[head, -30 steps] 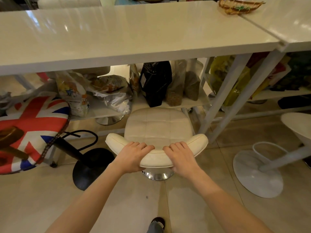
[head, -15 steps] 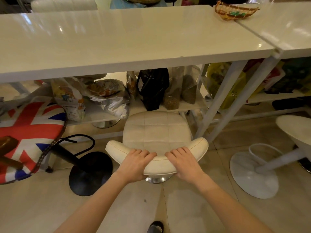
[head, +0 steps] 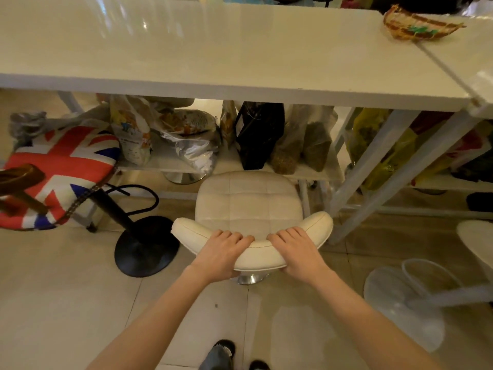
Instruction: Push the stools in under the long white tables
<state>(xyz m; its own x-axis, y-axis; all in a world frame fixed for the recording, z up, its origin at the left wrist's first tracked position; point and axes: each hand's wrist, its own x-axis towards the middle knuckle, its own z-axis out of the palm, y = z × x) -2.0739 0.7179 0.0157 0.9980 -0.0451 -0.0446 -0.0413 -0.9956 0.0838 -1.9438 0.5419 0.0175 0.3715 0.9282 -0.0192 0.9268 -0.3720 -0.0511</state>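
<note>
Head view: left grip point(head: 222, 252) and right grip point(head: 298, 252) both clasp the curved, padded backrest of the cream quilted stool point(head: 249, 206), whose seat sits partly under the glossy white surface point(head: 213, 57); left of the stool, a flag-print stool point(head: 57, 172) on a black round base

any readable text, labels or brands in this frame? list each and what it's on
None can be read.
White printed bag on the lower shelf: dark lettering under a cartoon print, too blurred to read.
Black bag: a small pale tag near its top, too small to read.
Foil bag: printed picture, no legible words.
Flag-print stool: a flag pattern only, no text.
Cream stool, white table, basket: no markings seen.
</note>
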